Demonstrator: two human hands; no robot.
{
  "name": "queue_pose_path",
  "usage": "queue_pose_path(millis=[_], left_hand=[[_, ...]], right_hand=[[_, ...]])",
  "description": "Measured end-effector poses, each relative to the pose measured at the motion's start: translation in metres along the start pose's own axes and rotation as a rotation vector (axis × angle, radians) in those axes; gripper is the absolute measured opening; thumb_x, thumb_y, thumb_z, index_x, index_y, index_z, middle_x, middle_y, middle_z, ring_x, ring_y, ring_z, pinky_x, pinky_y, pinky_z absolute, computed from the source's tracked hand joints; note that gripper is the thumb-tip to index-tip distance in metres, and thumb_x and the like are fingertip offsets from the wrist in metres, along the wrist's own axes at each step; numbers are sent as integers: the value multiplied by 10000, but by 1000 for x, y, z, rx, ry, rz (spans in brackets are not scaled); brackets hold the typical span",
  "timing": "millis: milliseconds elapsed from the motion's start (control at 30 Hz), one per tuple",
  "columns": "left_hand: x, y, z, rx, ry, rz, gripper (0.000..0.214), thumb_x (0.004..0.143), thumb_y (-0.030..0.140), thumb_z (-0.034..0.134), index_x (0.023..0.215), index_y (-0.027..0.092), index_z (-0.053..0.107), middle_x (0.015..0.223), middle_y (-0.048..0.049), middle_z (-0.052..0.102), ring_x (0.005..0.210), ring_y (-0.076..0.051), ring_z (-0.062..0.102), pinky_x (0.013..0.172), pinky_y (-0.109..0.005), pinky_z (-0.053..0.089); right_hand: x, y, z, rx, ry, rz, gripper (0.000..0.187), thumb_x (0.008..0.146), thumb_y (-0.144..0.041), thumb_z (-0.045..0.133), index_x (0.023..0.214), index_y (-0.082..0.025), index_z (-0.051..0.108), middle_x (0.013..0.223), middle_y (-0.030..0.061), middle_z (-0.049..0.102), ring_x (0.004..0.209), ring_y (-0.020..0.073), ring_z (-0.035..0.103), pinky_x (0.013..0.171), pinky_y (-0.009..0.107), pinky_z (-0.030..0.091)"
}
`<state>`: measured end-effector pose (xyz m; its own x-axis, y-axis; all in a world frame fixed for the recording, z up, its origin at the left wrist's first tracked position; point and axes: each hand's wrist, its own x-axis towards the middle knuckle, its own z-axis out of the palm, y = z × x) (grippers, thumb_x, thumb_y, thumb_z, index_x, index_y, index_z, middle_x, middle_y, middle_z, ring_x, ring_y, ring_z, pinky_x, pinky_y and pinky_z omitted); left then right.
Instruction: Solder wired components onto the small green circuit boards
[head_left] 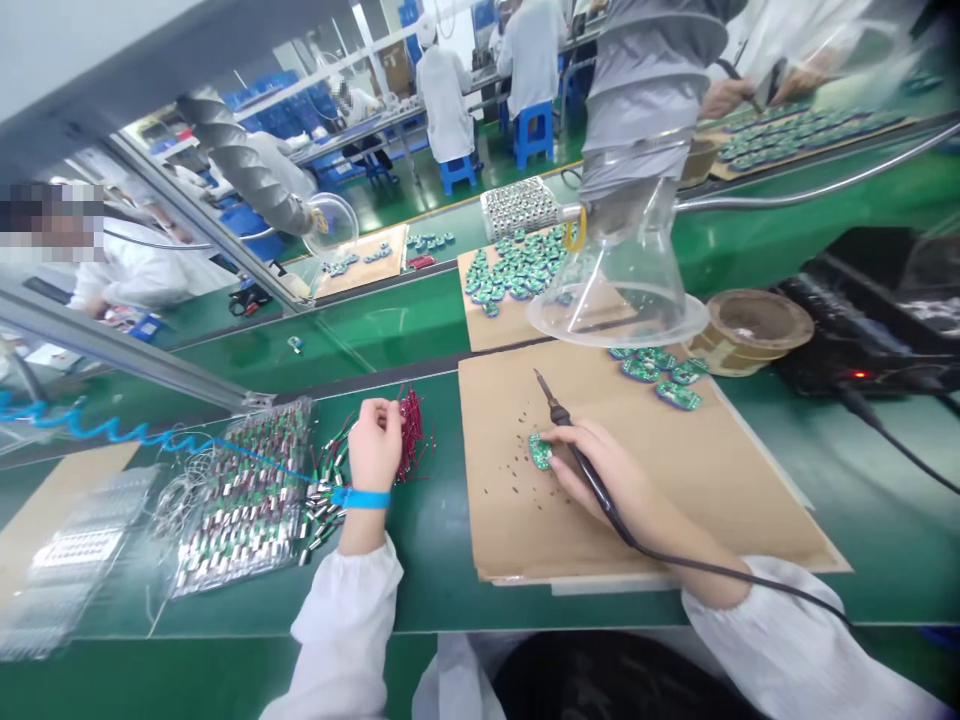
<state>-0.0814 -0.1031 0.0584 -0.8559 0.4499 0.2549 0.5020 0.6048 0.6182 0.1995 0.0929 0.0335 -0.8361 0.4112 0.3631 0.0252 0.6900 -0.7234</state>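
Observation:
My left hand (376, 440), with a blue wrist strap (366, 498), is at the left edge of a heap of red wires (411, 430). Its fingers are curled together, and what they hold, if anything, is hidden. In my right hand (611, 475) lies a soldering iron (592, 480), its tip pointing up and away to the left. The fingertips of that hand touch a small green circuit board (539, 452) on the brown paper sheet (525, 540). Dark specks are scattered around this board. More green boards (679, 396) sit at the sheet's far right.
A clear fume hood (622, 300) hangs over the sheet's far edge. Beside it stand a round tan container (757, 325) and a black soldering station (862, 320). At left lies a tray of small metal-cased parts (247, 500). Co-workers sit beyond; another person's hands (727, 98) work at upper right.

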Motion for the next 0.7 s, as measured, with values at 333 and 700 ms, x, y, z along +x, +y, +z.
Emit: queue_pose_path(millis=[333,700], left_hand=[[-16,-4,-37,51,232,-82,245,1001,451,509,990,211,560,857,-55,754,772,-218,730,757,-327,542],[-86,99,51,-452,-683,296,201,1044,419,515,967,251,594,840,-41,751,764,-189,708,736,-303,541]], right_hand=[[0,4,3,24,31,3,185,1029,-259,566,1214,-269,583,1100,82,628,1030,242,650,925,406,534],[-2,-1,-7,110,169,53,149,1033,-291,558,931,-260,662,853,33,654,794,198,664,748,321,548]])
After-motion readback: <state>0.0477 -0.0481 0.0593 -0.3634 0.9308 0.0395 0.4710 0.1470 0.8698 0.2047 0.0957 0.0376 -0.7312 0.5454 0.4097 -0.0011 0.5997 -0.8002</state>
